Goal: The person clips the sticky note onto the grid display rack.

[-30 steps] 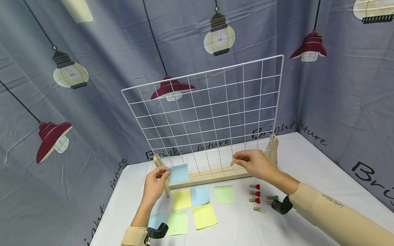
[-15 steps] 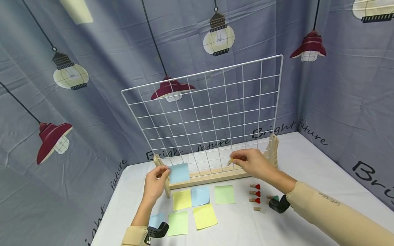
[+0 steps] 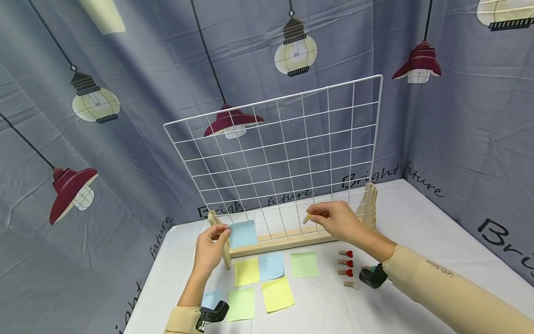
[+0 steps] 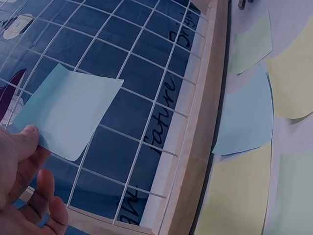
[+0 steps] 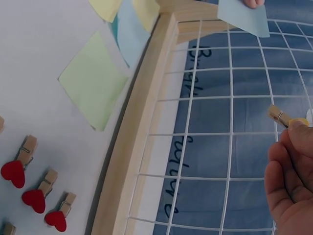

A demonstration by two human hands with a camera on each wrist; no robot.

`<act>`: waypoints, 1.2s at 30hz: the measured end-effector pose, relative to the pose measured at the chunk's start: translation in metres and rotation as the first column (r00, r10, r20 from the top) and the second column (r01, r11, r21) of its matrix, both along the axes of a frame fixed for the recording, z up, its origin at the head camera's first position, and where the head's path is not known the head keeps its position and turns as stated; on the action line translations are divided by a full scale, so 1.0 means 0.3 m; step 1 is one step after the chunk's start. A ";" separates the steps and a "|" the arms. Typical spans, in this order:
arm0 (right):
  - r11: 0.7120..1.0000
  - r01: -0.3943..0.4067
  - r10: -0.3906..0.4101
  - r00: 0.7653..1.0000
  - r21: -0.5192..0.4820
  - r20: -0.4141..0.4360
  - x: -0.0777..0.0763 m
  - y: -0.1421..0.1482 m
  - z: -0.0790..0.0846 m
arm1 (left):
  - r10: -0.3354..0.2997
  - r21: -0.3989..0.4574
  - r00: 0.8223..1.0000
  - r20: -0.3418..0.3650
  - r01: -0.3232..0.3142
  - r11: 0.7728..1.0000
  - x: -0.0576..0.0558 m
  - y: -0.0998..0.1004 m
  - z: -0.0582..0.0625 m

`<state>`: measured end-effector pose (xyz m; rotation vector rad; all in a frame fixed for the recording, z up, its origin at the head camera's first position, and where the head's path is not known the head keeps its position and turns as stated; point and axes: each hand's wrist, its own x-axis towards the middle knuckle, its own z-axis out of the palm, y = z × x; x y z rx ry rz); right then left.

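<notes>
My left hand (image 3: 210, 248) pinches a blue sticky note (image 3: 243, 234) by its left edge, in front of the lower left of a white wire grid (image 3: 288, 153). In the left wrist view the note (image 4: 73, 112) bends slightly against the wires. Between thumb and fingers, my right hand (image 3: 340, 221) pinches a small wooden clothespin (image 3: 306, 219) with a yellow piece on it. The right wrist view shows that clothespin (image 5: 278, 115) pointing toward the blue note, apart from it, close before the grid. Its yellow end is partly covered by the thumb.
A wooden base (image 3: 288, 242) holds the grid upright. Before it on the white table lie yellow (image 3: 246, 271), blue and green (image 3: 304, 264) sticky notes. At the right lie clothespins with red hearts (image 3: 348, 263), one with a pale top (image 3: 348, 284), and green-topped ones partly hidden by the right wrist camera.
My right hand has moved a little left along the grid with the clothespin, closer to the blue note. The left hand and its note have stayed nearly still.
</notes>
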<state>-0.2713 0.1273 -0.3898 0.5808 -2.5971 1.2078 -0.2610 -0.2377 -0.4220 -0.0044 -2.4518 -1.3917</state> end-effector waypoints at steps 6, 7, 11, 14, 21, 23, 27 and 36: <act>1.000 -0.003 0.003 1.000 0.005 -0.024 -0.007 -0.022 0.018 | 0.001 0.011 1.000 -0.008 -0.001 1.000 -0.005 -0.001 0.015; 1.000 -0.004 0.004 1.000 0.002 -0.025 -0.008 -0.026 0.022 | -0.002 0.013 1.000 -0.011 0.002 1.000 -0.005 -0.001 0.018; 1.000 -0.012 0.011 0.999 -0.003 -0.034 -0.011 -0.045 0.036 | -0.009 0.023 1.000 -0.017 0.009 1.000 -0.007 -0.001 0.022; 1.000 -0.022 0.022 0.999 -0.008 -0.045 -0.014 -0.057 0.045 | -0.009 0.029 1.000 -0.016 0.009 1.000 -0.006 -0.001 0.023; 0.999 -0.042 0.041 0.998 -0.023 -0.044 -0.013 -0.066 0.068 | -0.002 0.023 1.000 -0.015 0.003 1.000 -0.007 0.002 0.032; 0.999 -0.044 0.042 0.998 -0.026 -0.049 -0.014 -0.067 0.079 | -0.002 0.024 1.000 -0.017 0.002 1.000 -0.007 0.004 0.038; 0.998 -0.045 0.043 0.998 -0.033 -0.050 -0.017 -0.073 0.100 | 0.003 0.018 1.000 -0.019 -0.003 1.000 -0.013 0.006 0.049; 0.999 -0.036 0.035 0.999 -0.039 -0.042 -0.021 -0.088 0.133 | -0.024 0.020 0.999 -0.041 0.024 0.999 -0.021 0.017 0.066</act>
